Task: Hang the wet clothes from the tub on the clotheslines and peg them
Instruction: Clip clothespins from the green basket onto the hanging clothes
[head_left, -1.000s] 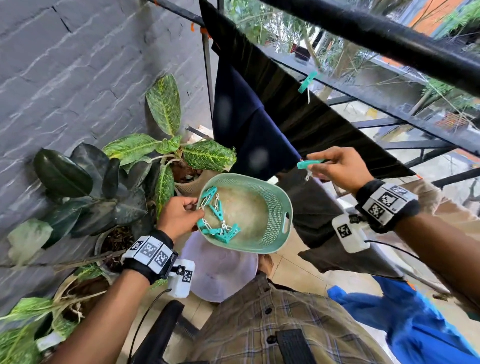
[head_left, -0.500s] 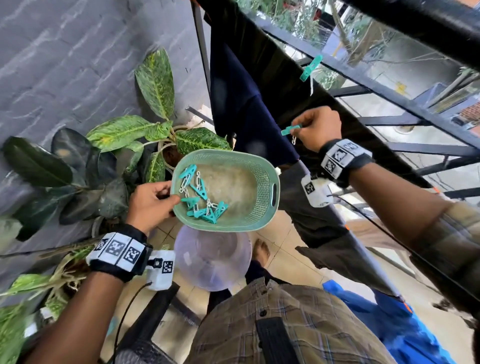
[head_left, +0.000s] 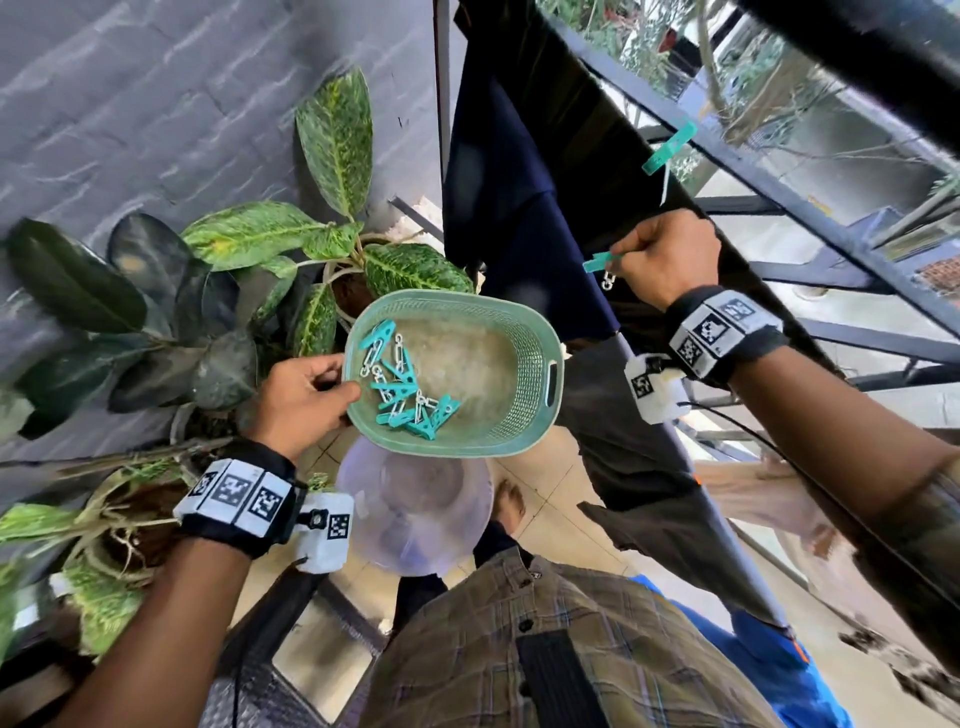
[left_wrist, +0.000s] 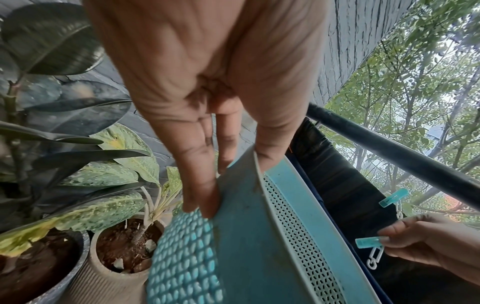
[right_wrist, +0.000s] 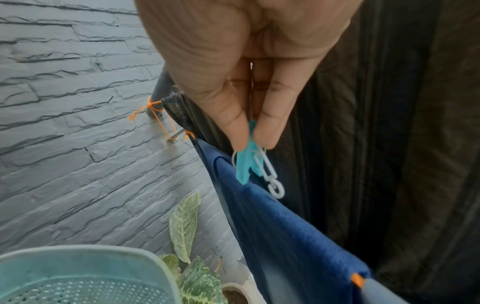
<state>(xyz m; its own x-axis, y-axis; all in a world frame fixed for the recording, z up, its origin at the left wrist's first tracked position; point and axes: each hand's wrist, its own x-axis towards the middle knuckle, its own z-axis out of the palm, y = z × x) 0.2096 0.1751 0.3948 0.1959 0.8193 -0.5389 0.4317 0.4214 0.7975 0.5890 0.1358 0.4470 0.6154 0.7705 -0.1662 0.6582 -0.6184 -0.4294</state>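
My left hand (head_left: 304, 400) (left_wrist: 221, 170) grips the rim of a green perforated basket (head_left: 524, 410) (left_wrist: 272, 246) (right_wrist: 78, 275), which holds several teal pegs (head_left: 402, 384). Thumb and finger of my right hand (head_left: 662, 257) (right_wrist: 255, 127) pinch one teal peg (head_left: 597, 262) (right_wrist: 248, 166) (left_wrist: 369, 242) with a white chain link dangling from it. It sits beside the top edge of a navy cloth (head_left: 519, 208) (right_wrist: 280, 226) that hangs on the line next to a dark garment (head_left: 597, 156) (right_wrist: 376, 144). Another teal peg (head_left: 667, 148) (left_wrist: 393, 197) clips the dark garment higher up.
Potted plants (head_left: 234, 291) (left_wrist: 103, 185) crowd the grey stone wall (head_left: 156, 104) on the left. A translucent tub (head_left: 415, 512) stands on the tiled floor below the basket, blue cloth (head_left: 753, 665) lies at lower right. A dark railing (head_left: 779, 192) runs behind the clothes.
My right hand has carried the peg up and leftward along the hanging clothes. The basket in my left hand has stayed about level; the view has tilted.
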